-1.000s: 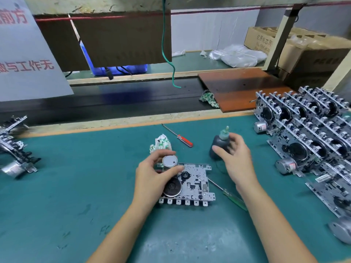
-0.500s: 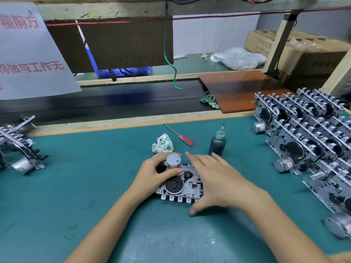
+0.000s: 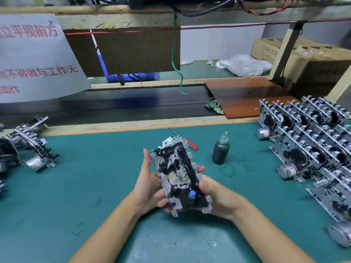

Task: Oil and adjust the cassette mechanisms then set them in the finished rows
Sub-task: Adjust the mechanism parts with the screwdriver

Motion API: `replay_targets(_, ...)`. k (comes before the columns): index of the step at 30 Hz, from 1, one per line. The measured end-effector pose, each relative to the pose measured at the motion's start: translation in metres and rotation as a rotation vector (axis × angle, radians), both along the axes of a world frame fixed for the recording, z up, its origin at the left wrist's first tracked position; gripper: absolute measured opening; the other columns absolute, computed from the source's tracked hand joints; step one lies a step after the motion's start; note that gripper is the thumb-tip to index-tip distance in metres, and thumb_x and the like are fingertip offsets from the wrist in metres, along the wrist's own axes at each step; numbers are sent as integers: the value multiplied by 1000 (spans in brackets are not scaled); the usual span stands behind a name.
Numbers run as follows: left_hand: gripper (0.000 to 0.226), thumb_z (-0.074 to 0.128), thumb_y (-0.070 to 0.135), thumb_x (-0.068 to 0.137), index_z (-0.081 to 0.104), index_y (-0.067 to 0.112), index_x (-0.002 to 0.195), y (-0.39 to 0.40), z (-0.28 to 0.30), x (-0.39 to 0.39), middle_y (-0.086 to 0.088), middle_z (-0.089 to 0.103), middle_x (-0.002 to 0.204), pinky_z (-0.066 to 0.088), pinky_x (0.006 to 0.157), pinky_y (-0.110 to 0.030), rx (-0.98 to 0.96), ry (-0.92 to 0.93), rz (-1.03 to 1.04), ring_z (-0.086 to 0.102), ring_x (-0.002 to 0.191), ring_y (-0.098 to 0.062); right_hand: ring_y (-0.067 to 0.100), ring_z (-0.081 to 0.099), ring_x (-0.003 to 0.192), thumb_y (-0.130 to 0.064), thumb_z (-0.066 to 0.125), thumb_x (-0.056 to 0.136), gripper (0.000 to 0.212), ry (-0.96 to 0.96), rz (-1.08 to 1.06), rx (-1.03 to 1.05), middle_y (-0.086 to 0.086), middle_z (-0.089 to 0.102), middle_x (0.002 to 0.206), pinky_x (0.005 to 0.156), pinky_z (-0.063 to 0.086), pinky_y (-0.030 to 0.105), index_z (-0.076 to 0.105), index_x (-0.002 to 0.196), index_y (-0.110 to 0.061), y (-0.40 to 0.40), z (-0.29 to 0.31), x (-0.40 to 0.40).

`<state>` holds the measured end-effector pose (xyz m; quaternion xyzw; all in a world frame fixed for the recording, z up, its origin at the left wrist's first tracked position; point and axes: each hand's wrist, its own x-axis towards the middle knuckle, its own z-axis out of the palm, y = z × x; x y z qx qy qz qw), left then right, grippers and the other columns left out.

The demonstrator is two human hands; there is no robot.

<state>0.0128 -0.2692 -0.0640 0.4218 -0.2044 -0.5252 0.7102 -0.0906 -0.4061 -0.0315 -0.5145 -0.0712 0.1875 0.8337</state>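
A cassette mechanism (image 3: 178, 177), a metal plate with black parts and a small blue wheel, is lifted above the teal mat and turned lengthwise. My left hand (image 3: 148, 185) holds its left edge, fingers wrapped under it. My right hand (image 3: 214, 194) grips its right edge near the lower end. A dark oil bottle (image 3: 220, 151) with a thin nozzle stands on the mat to the right of the mechanism. Rows of mechanisms (image 3: 311, 149) with round motors lean together at the right. More mechanisms (image 3: 28, 147) lie at the left edge.
A red-handled screwdriver (image 3: 185, 140) lies on the mat behind the held mechanism, beside a crumpled cloth (image 3: 168, 142). A brown board (image 3: 245, 95) and another cloth (image 3: 213, 105) sit by the dark conveyor belt (image 3: 106, 107). A green wire (image 3: 178, 73) hangs down above it.
My right hand left the oil bottle standing and came over to the mechanism. Both hands lifted the mechanism off the mat and flipped it, so its other face now shows.
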Motion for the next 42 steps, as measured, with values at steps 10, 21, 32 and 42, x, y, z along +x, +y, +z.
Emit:
replay_targets(10, 94, 64, 69, 70, 50, 1, 135, 9, 0, -4, -24, 45, 142, 43, 101, -52, -296, 260, 157, 48, 126, -40, 3, 51, 64, -56, 60, 80, 28, -183, -752, -1332, -9, 59, 69, 62, 41, 29, 56, 76, -28, -40, -7, -5)
replay_targets(21, 85, 44, 70, 79, 60, 1, 125, 1, -12, 4, -26, 53, 133, 42, 103, -51, -22, 300, 223, 56, 117, -41, 12, 28, 32, -26, 37, 101, 16, -14, -325, -654, -3, 42, 40, 35, 23, 18, 40, 87, -20, -51, -10, 2)
replay_targets(32, 85, 30, 74, 84, 65, 6, 120, 0, -16, 5, -21, 57, 130, 51, 94, -40, 119, 269, 203, 59, 116, -32, 8, 46, 35, -28, 39, 101, 40, 102, -47, -682, 1, 55, 47, 35, 37, 16, 50, 66, -14, -35, -10, 7)
replay_targets(42, 81, 29, 72, 83, 72, 9, 109, -4, -12, 5, -19, 64, 120, 57, 75, -34, 169, 271, 217, 66, 104, -29, 6, 30, 31, -32, 37, 101, 42, 120, -39, -756, -4, 44, 39, 38, 21, 19, 54, 67, -14, -36, -11, 6)
